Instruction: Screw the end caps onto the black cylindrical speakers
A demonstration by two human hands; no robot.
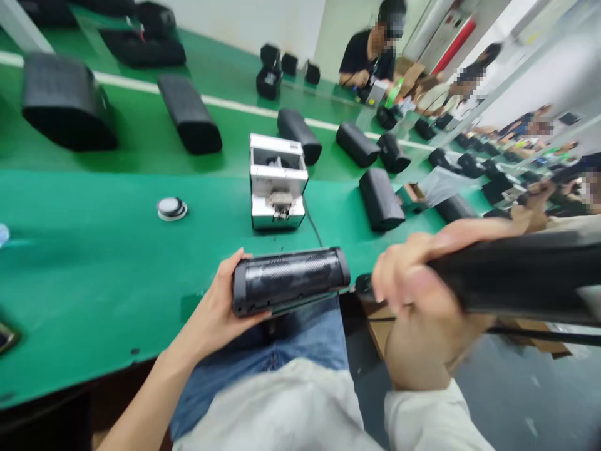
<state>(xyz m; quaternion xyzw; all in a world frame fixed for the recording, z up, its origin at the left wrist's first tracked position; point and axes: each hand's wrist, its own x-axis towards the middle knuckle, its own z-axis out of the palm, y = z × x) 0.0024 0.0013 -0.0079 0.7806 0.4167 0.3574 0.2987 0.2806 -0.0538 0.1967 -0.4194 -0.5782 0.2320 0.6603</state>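
My left hand (220, 304) is wrapped round the left end of a black speaker housing (291, 277), which lies on its side at the table's front edge, above my lap. Its upper face shows shiny, patterned panels. In my right hand (422, 294) is a black electric screwdriver (511, 272), blurred by motion and pointing left. The narrow nose of the tool comes close to the housing's right end; whether they touch I cannot tell. Behind the housing stands a white and black box-shaped fixture (278, 181) with a metal piece at its front.
A small round white and black part (171, 208) lies left on the green table (94, 269). More black speaker housings (381, 199) stand along the table and the belt (136, 119) behind. Co-workers sit across and to the right. A clear plastic bag (446, 185) lies at right.
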